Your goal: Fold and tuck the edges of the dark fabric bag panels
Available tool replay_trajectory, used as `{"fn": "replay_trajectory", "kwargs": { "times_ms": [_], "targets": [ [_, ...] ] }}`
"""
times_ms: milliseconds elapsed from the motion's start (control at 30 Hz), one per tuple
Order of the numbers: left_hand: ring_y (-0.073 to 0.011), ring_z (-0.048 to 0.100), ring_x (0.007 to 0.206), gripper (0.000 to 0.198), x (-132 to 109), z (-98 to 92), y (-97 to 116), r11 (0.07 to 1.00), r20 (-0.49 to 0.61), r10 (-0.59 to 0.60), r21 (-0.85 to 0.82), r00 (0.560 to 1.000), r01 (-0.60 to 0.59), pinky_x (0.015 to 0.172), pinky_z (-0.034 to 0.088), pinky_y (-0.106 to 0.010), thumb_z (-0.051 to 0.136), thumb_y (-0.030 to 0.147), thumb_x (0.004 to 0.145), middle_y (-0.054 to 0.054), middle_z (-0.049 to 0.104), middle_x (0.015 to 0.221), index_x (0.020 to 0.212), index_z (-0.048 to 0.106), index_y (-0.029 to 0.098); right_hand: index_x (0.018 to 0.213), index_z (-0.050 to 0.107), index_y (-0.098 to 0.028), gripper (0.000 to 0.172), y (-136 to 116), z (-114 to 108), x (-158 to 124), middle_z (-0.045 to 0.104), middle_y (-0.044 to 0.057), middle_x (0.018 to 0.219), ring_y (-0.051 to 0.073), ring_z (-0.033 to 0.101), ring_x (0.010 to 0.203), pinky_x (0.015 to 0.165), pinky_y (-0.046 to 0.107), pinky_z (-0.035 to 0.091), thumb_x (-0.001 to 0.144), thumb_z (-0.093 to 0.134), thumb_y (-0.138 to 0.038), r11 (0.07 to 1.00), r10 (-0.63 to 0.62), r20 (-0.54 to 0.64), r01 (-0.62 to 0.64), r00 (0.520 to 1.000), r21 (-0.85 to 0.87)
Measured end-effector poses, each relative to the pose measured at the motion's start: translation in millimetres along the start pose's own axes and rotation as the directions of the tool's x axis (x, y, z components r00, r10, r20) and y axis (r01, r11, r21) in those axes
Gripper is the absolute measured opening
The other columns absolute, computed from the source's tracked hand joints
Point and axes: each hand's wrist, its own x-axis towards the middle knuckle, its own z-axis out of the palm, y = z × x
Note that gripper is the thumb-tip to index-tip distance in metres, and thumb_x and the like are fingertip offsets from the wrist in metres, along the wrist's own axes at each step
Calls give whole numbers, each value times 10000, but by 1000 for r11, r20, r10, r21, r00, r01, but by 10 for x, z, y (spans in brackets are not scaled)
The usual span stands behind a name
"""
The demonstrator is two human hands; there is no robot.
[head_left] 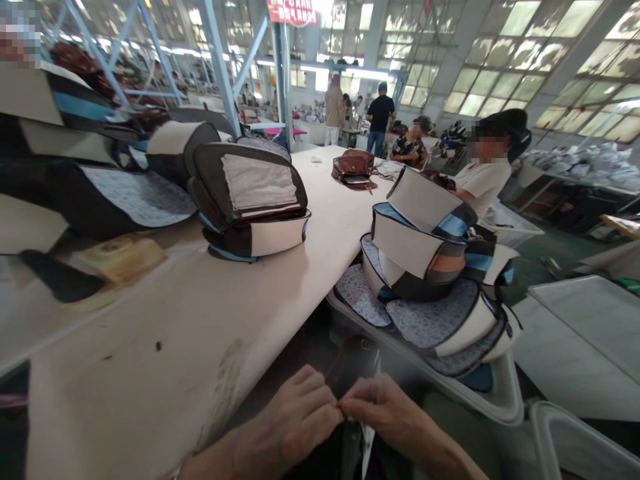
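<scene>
Your left hand (295, 417) and right hand (387, 407) close their grip together on a narrow white strip (368, 450), which hangs down between them.

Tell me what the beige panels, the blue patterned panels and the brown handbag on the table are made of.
The beige panels look like smooth matte faux leather or coated fabric, with no visible weave. The blue patterned panels seem printed textile, soft-looking and dull. The brown handbag looks like leather or imitation leather; its glossy highlights can't settle which.
</scene>
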Motion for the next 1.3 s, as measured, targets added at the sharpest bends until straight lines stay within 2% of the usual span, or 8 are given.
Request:
{"fn": "replay_trajectory", "kwargs": {
  "times_ms": [100,267,367,500,800,967,1133,1300],
  "targets": [
    [-147,496,770,128,43,-76,3,982,-16,-135,-139,991,132,818,343,-333,481,125,953,-7,589,818,833,496,169,624,695,-125,214,-39,15,-25,485,-22,574,125,398,597,587,272,304,705,610,-303,999,40,-39,-40,998,2],
    [-157,528,993,225,214,-341,-147,799,342,-395,-330,853,503,1045,233,-379,388,253,1012,2,610,972,967,606,221,587,635,-154,129,-116,57,-108,510,-27,610,135,450,643,782,322,371,680,600,-236,998,10,-80,-15,997,-56],
    [-178,524,1036,311,314,-428,-346,794,489,-275,-369,828,483,1031,273,-349,416,330,1005,0,648,915,872,676,222,611,640,-162,131,-50,60,-152,531,-26,641,151,501,694,944,390,332,714,600,-232,994,-28,-61,22,998,-108],
    [-171,579,845,233,384,-469,-490,780,520,-124,-475,845,407,883,408,-274,615,384,894,-17,691,803,842,732,190,628,639,-171,152,39,32,-213,540,-26,666,163,533,720,1029,427,282,751,607,-254,989,-41,-82,29,996,-142],
    [-153,565,835,135,276,-459,-320,700,479,-360,-429,801,571,717,440,-206,742,324,776,9,623,793,833,723,203,626,565,-183,167,-27,33,-247,527,-3,664,205,541,742,906,413,389,750,552,-294,980,-48,-142,20,989,-196],
    [-146,593,849,217,251,-559,-403,679,538,-292,-466,791,568,740,452,-208,680,309,837,-4,639,948,1035,687,220,682,608,-181,210,39,16,-253,565,-6,719,239,581,895,1115,484,157,802,586,-351,987,-67,-118,48,991,-155],
    [-144,602,849,185,267,-592,-493,665,560,-228,-508,797,548,780,451,-210,559,204,908,-6,673,880,996,722,201,743,672,-190,352,24,12,-285,646,54,850,285,596,912,1044,488,311,796,609,-533,989,-93,-100,81,991,-120],
    [-138,611,745,139,264,-565,-539,586,626,-233,-520,744,621,695,458,-198,710,232,791,16,687,771,919,759,215,755,715,-214,368,-2,42,-296,686,44,796,277,637,865,1129,506,176,783,631,-570,988,-105,-104,91,989,-128]
  ]
}}
